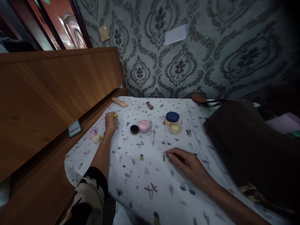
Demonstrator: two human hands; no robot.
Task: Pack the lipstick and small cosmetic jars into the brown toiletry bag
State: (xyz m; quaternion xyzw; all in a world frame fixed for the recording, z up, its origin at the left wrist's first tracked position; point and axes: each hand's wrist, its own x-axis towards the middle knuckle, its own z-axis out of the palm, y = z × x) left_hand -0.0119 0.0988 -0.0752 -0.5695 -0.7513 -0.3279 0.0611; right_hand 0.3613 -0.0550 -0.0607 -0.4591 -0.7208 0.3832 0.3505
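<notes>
My left hand (pixel 111 123) is at the left side of the table, fingers curled around a small yellow item (pixel 115 115), mostly hidden by the fingers. Palm down on the printed cloth (pixel 133 168), my right hand (pixel 185 161) rests with loosely bent fingers, a gap by the thumb and nothing visible in it. Beyond it stand a jar with a dark blue lid (pixel 172 118) and a small pale yellow jar (pixel 174 129). A pink round jar (pixel 143 126) touches a small black-lidded pot (pixel 134 129) mid-table.
Behind lie a peach-coloured tube (pixel 119 102) and a small reddish-brown item (pixel 149 105). Near my left forearm are a pink-purple item (pixel 93 132) and a small cream-coloured round item (pixel 97 138). A large dark bag (pixel 253 147) takes up the right side; a wooden panel (pixel 58 90) borders the left.
</notes>
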